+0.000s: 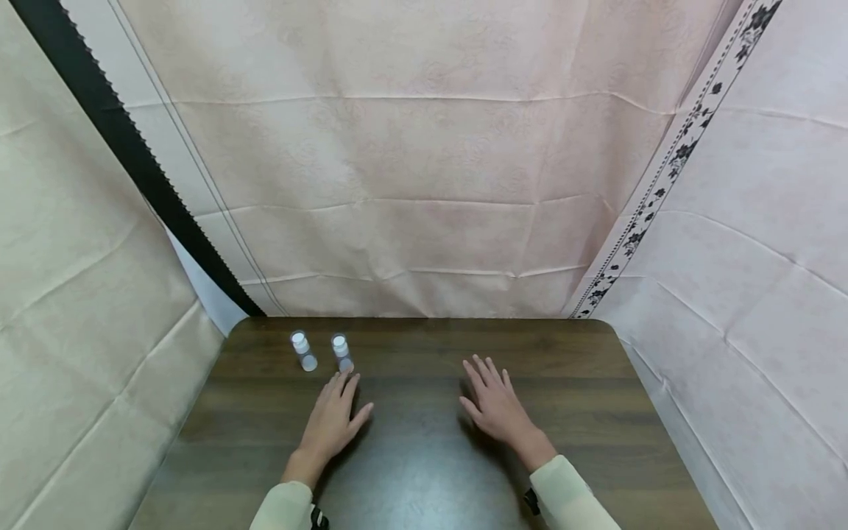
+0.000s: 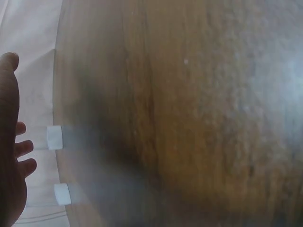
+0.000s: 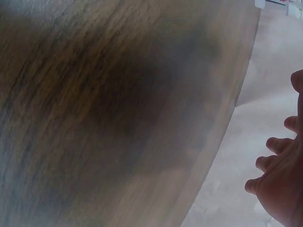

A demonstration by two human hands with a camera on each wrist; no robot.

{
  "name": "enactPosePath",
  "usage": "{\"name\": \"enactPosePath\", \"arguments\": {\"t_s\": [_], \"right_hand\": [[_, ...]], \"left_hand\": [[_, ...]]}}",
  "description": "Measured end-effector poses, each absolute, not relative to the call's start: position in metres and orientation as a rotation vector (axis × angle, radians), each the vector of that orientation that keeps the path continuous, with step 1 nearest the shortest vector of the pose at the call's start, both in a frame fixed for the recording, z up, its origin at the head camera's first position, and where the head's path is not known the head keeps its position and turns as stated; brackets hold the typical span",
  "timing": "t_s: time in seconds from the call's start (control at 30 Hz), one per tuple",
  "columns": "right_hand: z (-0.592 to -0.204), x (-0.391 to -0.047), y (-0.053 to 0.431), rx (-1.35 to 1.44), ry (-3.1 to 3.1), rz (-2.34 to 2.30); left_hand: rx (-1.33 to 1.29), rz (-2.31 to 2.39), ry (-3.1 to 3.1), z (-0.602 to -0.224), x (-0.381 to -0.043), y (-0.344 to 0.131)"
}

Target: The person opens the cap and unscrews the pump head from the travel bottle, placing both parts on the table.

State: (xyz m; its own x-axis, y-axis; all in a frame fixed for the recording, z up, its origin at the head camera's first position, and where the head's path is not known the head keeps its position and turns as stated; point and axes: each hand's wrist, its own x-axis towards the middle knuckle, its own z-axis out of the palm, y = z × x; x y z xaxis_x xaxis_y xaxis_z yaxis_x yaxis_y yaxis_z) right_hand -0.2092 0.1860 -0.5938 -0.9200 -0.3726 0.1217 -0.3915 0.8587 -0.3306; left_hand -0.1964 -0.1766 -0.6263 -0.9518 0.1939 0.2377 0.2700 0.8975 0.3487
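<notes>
Two small clear bottles with white caps stand side by side at the back left of the table: a left bottle [image 1: 302,350] and a right bottle [image 1: 341,351]. My left hand [image 1: 331,421] reaches forward over the table, fingers extended and thumb spread. In the head view its fingertips overlap the lower end of the right bottle. The left wrist view shows both white caps, one cap [image 2: 54,137] just beyond the fingers and the other cap [image 2: 62,194] lower down. Well to the right, my right hand [image 1: 498,408] is over the table with fingers spread, holding nothing.
The dark wooden table [image 1: 424,471] has rounded far corners. A pale curtain [image 1: 411,162] hangs right behind its back edge. More pale cloth stands along the left side [image 1: 99,331] and the right side [image 1: 748,243].
</notes>
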Motion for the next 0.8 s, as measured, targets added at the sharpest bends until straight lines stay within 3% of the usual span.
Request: {"name": "enactPosePath", "arguments": {"t_s": [0.8], "right_hand": [[-0.599, -0.22, 0.162, 0.838, -2.916, 0.431]], "left_hand": [[0.069, -1.194, -2.835, -0.628, -0.234, -0.201]]}}
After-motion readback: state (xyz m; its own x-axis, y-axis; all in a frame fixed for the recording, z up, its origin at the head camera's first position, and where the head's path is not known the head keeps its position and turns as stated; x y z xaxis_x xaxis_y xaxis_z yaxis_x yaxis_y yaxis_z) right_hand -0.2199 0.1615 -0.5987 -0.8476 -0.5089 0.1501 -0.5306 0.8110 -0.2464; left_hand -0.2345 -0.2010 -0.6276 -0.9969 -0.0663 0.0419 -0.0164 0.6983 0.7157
